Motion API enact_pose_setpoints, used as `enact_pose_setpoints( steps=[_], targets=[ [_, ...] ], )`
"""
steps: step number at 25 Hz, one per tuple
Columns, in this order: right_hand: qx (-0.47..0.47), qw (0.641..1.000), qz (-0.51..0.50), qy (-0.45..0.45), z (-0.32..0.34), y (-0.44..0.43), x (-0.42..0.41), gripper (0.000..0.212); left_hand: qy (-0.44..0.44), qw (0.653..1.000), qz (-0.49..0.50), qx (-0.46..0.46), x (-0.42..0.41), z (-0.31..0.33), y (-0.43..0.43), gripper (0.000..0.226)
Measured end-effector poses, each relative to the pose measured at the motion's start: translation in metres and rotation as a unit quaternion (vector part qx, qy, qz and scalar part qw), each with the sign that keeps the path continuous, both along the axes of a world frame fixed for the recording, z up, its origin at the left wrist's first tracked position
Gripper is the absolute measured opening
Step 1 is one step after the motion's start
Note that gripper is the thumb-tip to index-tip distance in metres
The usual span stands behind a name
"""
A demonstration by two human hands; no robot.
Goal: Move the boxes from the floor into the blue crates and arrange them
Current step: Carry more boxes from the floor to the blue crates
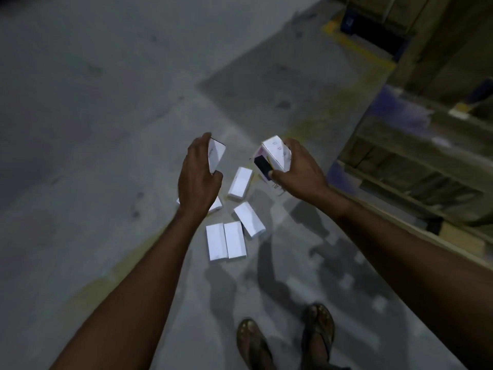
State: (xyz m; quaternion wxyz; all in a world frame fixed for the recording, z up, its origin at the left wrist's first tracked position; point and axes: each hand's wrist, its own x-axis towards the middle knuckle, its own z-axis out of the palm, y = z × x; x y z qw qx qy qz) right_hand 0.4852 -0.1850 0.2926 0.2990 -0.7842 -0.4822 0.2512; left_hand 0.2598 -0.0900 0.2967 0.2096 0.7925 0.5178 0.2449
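My left hand [198,174] grips one white box [216,155] between thumb and fingers, held above the floor. My right hand [298,169] grips a bundle of white boxes [276,153], one with a black end face. Several white boxes lie on the grey concrete floor below my hands: one upright-angled box [240,184], a tilted one [249,220], and two side by side [225,243]. Another box [217,205] is partly hidden under my left wrist. A dark blue crate [349,22] shows at the far upper right, blurred.
A wooden pallet [416,166] with stacked goods runs along the right side. Yellow floor markings [354,46] border the far corner. My two sandalled feet [288,340] stand at the bottom, just behind the boxes. Open concrete floor [93,116] stretches to the left.
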Motion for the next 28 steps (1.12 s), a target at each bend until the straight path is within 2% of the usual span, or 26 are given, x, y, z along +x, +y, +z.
enact_pose_setpoints(
  steps=[4,6,12,18,22,28],
  targets=[
    [0.029,0.997,-0.059,0.026,0.142,-0.041,-0.015,0.076,-0.039,0.999,0.008,-0.003,-0.003,0.141,-0.046,0.089],
    [0.053,0.994,-0.085,0.034,0.2,-0.067,-0.018,0.07,-0.063,0.998,0.009,0.003,-0.003,0.2,-0.073,0.089],
    [0.131,0.975,-0.171,0.054,0.329,-0.17,-0.022,0.062,-0.127,0.988,-0.049,0.08,-0.006,0.333,-0.165,0.086],
    [0.185,0.946,-0.26,0.051,0.404,-0.294,-0.017,0.08,-0.129,0.962,-0.158,0.181,-0.008,0.393,-0.265,0.085],
    [0.21,0.927,-0.308,0.044,0.446,-0.374,-0.022,0.079,-0.124,0.942,-0.241,0.2,-0.003,0.421,-0.315,0.087],
    [0.237,0.881,-0.408,-0.023,0.493,-0.482,-0.052,0.076,-0.149,0.891,-0.377,0.203,0.021,0.454,-0.366,0.08]
  ],
)
